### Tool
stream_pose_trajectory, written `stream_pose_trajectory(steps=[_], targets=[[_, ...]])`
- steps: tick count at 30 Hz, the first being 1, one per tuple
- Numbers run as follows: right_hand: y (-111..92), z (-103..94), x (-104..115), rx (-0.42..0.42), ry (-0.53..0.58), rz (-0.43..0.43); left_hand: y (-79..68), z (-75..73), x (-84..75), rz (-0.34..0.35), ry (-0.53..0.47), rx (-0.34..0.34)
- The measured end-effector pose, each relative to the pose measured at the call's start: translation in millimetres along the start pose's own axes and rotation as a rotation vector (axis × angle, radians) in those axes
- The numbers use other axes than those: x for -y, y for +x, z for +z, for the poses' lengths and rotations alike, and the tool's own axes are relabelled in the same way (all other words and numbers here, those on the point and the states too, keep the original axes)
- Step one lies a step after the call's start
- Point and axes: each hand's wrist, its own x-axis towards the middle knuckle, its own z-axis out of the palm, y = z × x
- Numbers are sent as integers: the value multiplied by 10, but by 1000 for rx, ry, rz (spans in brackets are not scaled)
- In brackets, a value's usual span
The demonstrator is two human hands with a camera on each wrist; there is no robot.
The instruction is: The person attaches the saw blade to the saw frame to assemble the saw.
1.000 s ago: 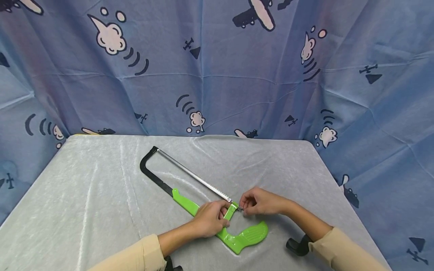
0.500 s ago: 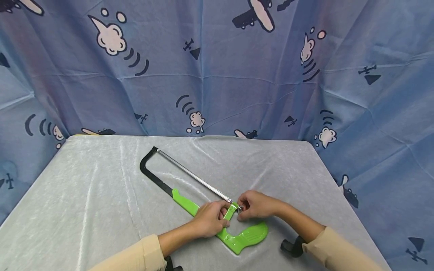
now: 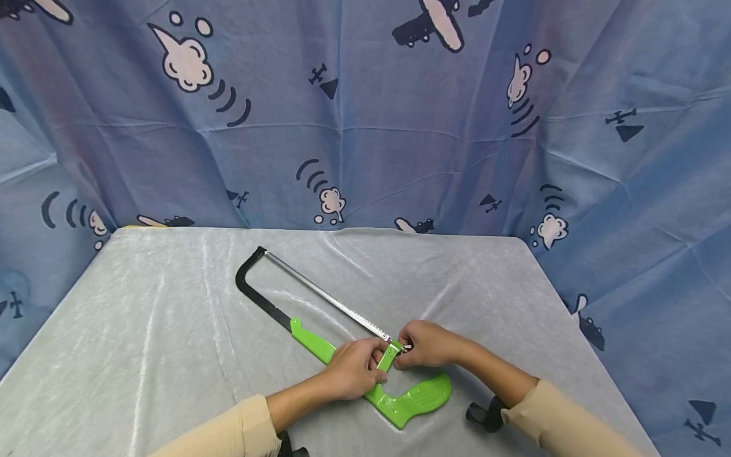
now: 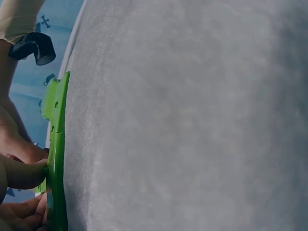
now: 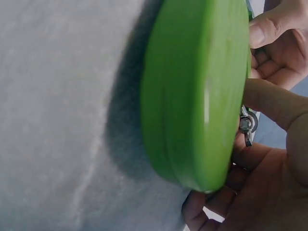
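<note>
A hacksaw with a green handle and black front bow lies slantwise on the table. Its silver blade runs from the bow's far tip down to the green post. My left hand grips that post, thumb on the near side and fingers curled at the blade side. At the post's outer end, my right hand pinches a metal wing nut. The right wrist view shows the nut between thumb and fingers, partly behind the green handle. In the left wrist view the green frame appears edge-on.
Pale grey velvety cloth covers the table. A blue printed curtain hangs behind it and along the sides. Black wrist-camera mounts stick out below the cuffs.
My right hand has moved slightly left, closer in on the wing nut, its fingers turning about it. The left hand and the hacksaw stay in place.
</note>
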Motion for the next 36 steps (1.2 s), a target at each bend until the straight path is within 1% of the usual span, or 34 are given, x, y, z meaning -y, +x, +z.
stream_pose_trajectory(steps=[6, 10, 11, 14, 18, 22, 24, 29, 36], targets=[[7, 21, 6, -33, -38, -6, -20, -8, 4, 43, 0, -22], [15, 25, -7, -44, -58, -19, -19, -12, -4, 34, -5, -14], [16, 24, -9, -43, -59, -22, -16, -14, -8, 22, -12, -9], [23, 16, -18, -33, -67, -32, -8, -5, -7, 10, -8, -3], [32, -6, -31, -13, -72, -59, -11, -4, -8, 13, -6, -5], [29, -48, -55, 23, -24, -107, -13, -11, -14, 8, -16, -1], [26, -74, -78, 52, 21, -126, -11, -14, -13, 7, -20, 0], [11, -152, -119, 116, 121, -144, -12, -22, -13, 4, -22, 6], [-6, -229, -117, 148, 158, -163, -17, -29, -23, 3, -12, 6]])
